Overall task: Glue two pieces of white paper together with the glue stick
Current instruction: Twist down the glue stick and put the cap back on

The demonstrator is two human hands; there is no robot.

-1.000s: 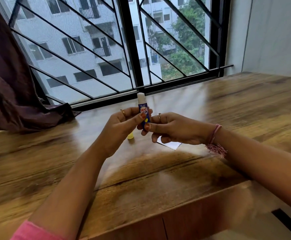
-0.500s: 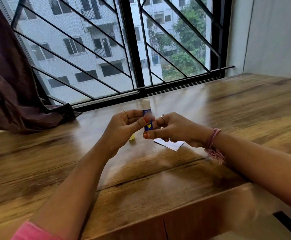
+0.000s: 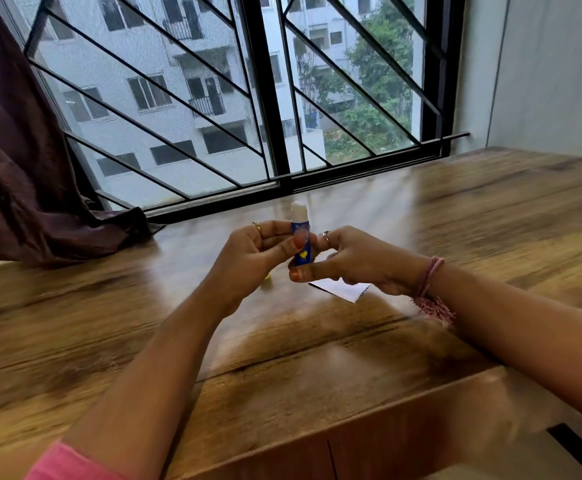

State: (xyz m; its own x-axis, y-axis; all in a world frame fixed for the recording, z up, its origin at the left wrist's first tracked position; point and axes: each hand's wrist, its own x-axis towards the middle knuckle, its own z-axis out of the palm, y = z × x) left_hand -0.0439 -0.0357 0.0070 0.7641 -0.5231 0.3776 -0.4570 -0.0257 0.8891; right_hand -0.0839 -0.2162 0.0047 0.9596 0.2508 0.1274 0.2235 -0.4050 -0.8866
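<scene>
We see the glue stick (image 3: pixel 301 237) held upright above the tabletop (image 3: pixel 317 341), its cap off and the white glue standing out of the blue tube. Our left hand (image 3: pixel 255 254) grips the tube, thumb across its front and fingers curled behind it. Our right hand (image 3: pixel 355 261) pinches the lower end of the tube between thumb and curled fingers, so both hands close on the same stick, just beside each other. Beneath our right hand, flat on the tabletop, lies the white paper (image 3: pixel 343 289); only part of it shows past the hand, and we cannot tell whether it is one sheet or two. A small yellow piece (image 3: pixel 267 277) sits on the tabletop just behind our left hand, mostly hidden. A pink thread band (image 3: pixel 430 292) circles the right wrist, and a pink sleeve (image 3: pixel 71 462) edges the left arm. Farther off, a dark curtain (image 3: pixel 23 168) rests on the tabletop at the left, beside the barred window (image 3: pixel 265 98).
</scene>
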